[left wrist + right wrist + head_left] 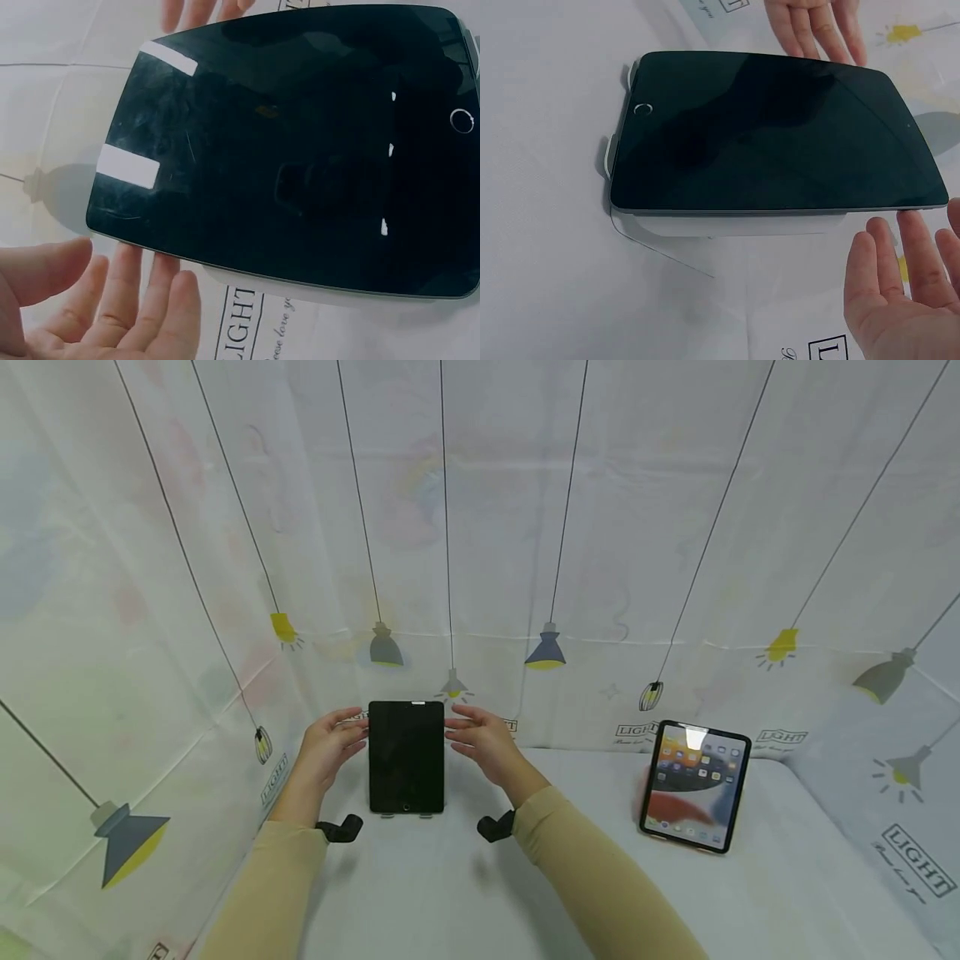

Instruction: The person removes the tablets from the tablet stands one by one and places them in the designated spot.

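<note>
A dark-screened tablet point(406, 758) with a round home button leans upright on a white stand point(742, 224), whose two small lips point(610, 156) hold its bottom edge. My left hand point(324, 758) is at the tablet's left side, its fingers extended and their tips right at the edge near the top corner. On the opposite side, my right hand point(491, 747) mirrors it, fingers spread and fingertips close by the right edge. In the left wrist view the left thumb point(52, 270) stands apart from the fingers. Part of the stand is hidden behind the tablet.
To the right, a second tablet point(695, 787) with a lit home screen leans upright on the white-covered table point(420, 893). A white curtain point(495, 552) printed with hanging lamps rises behind and at both sides. Each wrist wears a black strap mount point(341, 829).
</note>
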The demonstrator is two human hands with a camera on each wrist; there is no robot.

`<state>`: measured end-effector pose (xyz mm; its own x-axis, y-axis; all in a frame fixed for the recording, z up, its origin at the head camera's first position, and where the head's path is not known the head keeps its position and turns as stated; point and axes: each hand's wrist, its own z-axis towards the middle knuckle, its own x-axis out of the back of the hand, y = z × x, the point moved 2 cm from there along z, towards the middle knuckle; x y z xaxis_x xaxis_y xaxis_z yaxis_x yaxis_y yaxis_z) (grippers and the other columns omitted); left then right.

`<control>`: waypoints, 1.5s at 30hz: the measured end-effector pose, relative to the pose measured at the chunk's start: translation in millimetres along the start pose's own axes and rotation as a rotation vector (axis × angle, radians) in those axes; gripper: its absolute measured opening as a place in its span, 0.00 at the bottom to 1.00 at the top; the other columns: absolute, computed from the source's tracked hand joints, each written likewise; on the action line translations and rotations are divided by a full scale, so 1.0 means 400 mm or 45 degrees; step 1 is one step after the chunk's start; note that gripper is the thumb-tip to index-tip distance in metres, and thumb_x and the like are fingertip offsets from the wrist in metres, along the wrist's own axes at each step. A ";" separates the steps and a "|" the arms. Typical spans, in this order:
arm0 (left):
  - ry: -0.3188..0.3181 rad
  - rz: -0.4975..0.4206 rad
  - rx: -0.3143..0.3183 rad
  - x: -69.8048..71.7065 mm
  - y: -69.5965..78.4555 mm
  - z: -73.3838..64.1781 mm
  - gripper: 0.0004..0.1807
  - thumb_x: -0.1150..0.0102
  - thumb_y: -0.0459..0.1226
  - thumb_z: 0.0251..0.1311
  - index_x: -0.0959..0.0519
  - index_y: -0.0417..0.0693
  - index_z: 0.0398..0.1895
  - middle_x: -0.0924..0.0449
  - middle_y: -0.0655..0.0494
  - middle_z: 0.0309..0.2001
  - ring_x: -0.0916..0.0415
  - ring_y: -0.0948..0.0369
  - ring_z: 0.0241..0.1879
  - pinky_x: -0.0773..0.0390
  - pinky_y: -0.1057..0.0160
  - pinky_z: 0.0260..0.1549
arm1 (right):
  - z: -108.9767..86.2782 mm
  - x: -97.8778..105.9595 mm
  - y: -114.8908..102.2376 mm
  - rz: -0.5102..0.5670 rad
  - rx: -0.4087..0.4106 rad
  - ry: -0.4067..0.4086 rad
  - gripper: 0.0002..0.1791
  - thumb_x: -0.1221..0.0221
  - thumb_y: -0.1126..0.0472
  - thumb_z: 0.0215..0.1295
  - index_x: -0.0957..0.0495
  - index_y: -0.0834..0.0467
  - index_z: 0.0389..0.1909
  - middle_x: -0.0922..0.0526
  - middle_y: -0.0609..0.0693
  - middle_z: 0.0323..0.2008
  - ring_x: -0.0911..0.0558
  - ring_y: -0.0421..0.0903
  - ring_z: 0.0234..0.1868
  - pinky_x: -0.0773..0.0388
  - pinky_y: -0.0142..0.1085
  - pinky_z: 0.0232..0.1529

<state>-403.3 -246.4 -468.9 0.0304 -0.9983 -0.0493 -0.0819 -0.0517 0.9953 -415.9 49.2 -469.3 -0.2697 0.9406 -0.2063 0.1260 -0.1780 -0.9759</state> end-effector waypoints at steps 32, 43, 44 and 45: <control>0.026 -0.034 0.039 -0.006 0.006 -0.010 0.16 0.37 0.32 0.75 0.20 0.48 0.63 0.17 0.62 0.46 0.17 0.61 0.49 0.12 0.61 0.52 | 0.011 -0.049 0.009 -0.094 0.084 0.273 0.13 0.31 0.72 0.68 0.13 0.59 0.52 0.16 0.49 0.39 0.13 0.44 0.43 0.07 0.48 0.47; 0.012 -0.007 0.010 0.003 0.012 -0.016 0.16 0.34 0.32 0.74 0.18 0.47 0.62 0.16 0.62 0.45 0.15 0.61 0.47 0.11 0.59 0.51 | 0.010 -0.055 0.011 -0.103 0.111 0.302 0.12 0.31 0.72 0.68 0.12 0.59 0.50 0.15 0.50 0.39 0.14 0.44 0.42 0.08 0.52 0.50; 0.011 0.000 0.009 0.003 0.013 -0.016 0.16 0.34 0.32 0.74 0.18 0.47 0.61 0.16 0.62 0.45 0.15 0.61 0.47 0.11 0.59 0.51 | 0.009 -0.056 0.010 -0.106 0.113 0.306 0.12 0.31 0.72 0.67 0.12 0.60 0.50 0.15 0.50 0.39 0.14 0.44 0.42 0.08 0.52 0.51; 0.007 0.011 0.006 0.002 0.014 -0.016 0.15 0.34 0.32 0.74 0.18 0.47 0.61 0.16 0.62 0.45 0.15 0.61 0.47 0.10 0.59 0.51 | 0.008 -0.056 0.009 -0.104 0.113 0.308 0.13 0.31 0.73 0.67 0.12 0.60 0.50 0.15 0.49 0.39 0.14 0.44 0.42 0.08 0.54 0.52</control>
<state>-397.2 -247.3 -462.7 0.0349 -0.9986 -0.0404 -0.0869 -0.0433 0.9953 -412.4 26.6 -468.4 -0.0382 0.9927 -0.1141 0.0257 -0.1131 -0.9932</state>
